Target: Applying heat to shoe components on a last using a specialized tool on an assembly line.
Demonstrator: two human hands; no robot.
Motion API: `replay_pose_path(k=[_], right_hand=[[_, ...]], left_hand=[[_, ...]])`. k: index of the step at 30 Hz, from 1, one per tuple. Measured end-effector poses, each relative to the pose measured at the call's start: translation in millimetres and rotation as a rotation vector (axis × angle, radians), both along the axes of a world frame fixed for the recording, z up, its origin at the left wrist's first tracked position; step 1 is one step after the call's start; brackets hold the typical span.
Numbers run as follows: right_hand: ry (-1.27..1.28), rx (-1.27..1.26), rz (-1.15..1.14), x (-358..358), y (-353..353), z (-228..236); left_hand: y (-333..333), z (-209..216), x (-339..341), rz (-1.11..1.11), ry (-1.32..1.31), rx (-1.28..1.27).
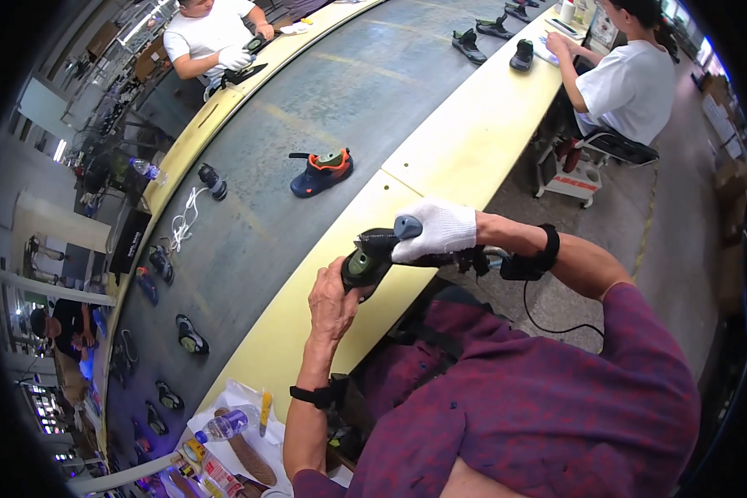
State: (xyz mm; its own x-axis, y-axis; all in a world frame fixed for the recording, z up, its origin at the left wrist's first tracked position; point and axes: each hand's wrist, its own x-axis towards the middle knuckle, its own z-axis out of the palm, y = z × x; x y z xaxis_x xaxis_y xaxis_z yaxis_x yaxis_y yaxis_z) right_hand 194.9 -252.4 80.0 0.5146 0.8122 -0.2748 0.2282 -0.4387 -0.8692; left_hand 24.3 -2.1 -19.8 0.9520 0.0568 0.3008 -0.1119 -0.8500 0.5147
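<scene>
My left hand (332, 303), bare, is closed around a dark shoe (373, 280) with a green form in its opening, held at the near edge of the yellow bench (261, 358). My right hand (440, 231) wears a white knitted glove. It grips a black hand tool (377, 241) with a blue-grey rounded end, which looks like a hot-air gun. The tool's narrow metal tip points left, right above the shoe. Fingers and tool cover part of the shoe, and its sole side is hidden.
Beyond the bench runs a grey conveyor belt (266, 166) carrying a navy-orange shoe (322, 173), white laces (187, 217) and several dark shoes. A bottle (224, 425) and a yellow cutter (266, 412) lie at lower left. Co-workers sit right (631, 87) and stand far left (212, 37).
</scene>
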Motion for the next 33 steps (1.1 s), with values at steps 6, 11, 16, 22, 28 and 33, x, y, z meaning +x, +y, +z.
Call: replay_pose_path(k=[6, 11, 16, 22, 28, 33], right_hand=[[-0.112, -0.15, 0.056, 48, 6, -33], [-0.577, -0.359, -0.141, 136, 1, -112], [-0.863, -0.19, -0.324, 184, -25, -136], [-0.971, -0.233, -0.457, 155, 19, -149], [-1.108, -0.08, -0.57, 140, 5, -149], [-1.124, -0.011, -0.606, 146, 6, -162]], left_hand=[[47, 23, -23, -0.08, 0.31, 0.215], [88, 2, -60, 0.047, 0.261, 0.175], [53, -55, -60, 0.456, 0.246, -0.108], [30, -69, -41, 0.779, 0.035, -0.018], [110, -70, -28, 0.651, -0.012, -0.412], [158, -75, -52, 0.944, 0.439, -0.301]])
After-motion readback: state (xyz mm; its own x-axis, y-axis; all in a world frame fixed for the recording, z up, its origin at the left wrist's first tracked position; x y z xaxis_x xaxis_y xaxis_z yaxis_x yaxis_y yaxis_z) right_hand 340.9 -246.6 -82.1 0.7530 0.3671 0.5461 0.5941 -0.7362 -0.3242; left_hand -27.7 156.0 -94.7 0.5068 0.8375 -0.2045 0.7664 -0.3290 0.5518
